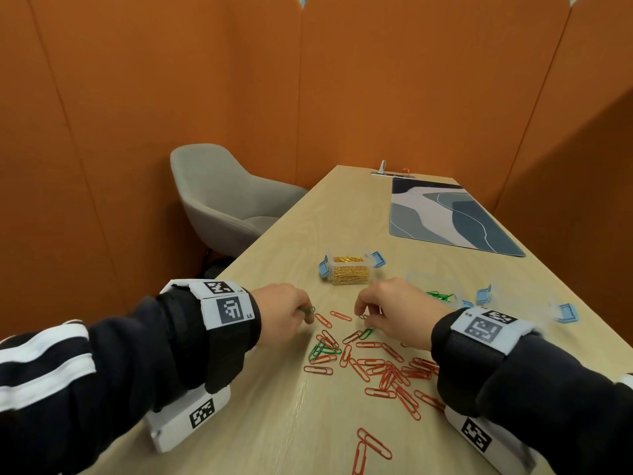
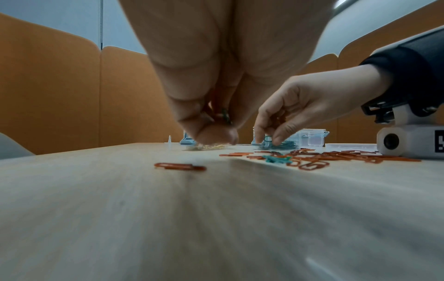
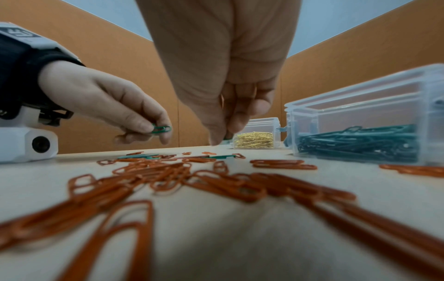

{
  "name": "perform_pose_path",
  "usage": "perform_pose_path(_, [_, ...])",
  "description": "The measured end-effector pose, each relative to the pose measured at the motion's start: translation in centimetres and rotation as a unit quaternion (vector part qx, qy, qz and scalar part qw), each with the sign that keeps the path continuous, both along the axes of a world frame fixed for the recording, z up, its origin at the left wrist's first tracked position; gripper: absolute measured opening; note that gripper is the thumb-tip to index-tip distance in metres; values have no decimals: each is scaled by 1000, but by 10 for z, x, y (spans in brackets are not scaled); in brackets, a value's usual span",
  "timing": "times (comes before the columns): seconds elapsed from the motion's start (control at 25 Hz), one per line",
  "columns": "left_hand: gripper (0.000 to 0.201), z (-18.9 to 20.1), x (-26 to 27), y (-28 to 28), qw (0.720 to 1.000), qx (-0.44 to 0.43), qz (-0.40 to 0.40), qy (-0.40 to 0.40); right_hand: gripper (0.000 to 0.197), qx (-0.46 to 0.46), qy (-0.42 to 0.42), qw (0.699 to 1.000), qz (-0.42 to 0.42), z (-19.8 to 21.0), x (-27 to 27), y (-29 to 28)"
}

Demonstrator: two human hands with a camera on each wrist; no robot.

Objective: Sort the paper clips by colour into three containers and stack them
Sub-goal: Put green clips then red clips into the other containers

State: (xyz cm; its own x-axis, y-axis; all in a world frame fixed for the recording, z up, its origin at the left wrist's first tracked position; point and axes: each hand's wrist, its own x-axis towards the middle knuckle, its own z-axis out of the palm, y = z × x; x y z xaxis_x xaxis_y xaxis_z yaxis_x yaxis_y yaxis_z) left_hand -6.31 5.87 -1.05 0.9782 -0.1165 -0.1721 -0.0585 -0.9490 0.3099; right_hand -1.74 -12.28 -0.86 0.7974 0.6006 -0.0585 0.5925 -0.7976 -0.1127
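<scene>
The left hand (image 1: 281,308) has its fingers (image 3: 144,125) curled in a pinch round a green clip (image 3: 161,128), lifted just off the worktop (image 1: 274,423) left of centre in the head view. The right hand (image 1: 394,310) also has its fingers (image 2: 280,133) bunched downward; a small green clip (image 1: 363,317) shows at their tips, so it looks to be pinching one too, though the right wrist view is too blurred there to be sure.

Below and between the hands lies the unsorted heap: many red clips (image 1: 387,368) spread toward the lower right of the head view, with a few loose green clips (image 1: 322,349) at its left edge.

Above the hands, the gold container (image 1: 349,270) is already filled and no gold clips show loose. Behind the right hand, the green container (image 3: 365,129) holds a good pile. A third clear container (image 1: 524,296) at the right edge seems empty.

So, as I judge it, gold is done, green is nearly done, red is untouched, and the stacking has not begun.
</scene>
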Motion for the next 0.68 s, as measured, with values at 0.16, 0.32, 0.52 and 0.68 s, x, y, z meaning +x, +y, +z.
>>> perform_pose_path(0.16, [18,1,0,-3,995,-84,47,22,26,-32,23,999,-7,3,-2,-1])
perform_pose_path(0.32, [14,2,-1,-5,992,-96,58,53,21,-19,36,999,-3,2,-2,-1])
perform_pose_path(0.52, [37,1,-1,-7,998,-16,14,64,17,-53,47,997,-11,-2,-3,-1])
perform_pose_path(0.68, [36,0,1,-6,998,-7,-1,62,12,-21,46,999,7,-2,-2,-3])
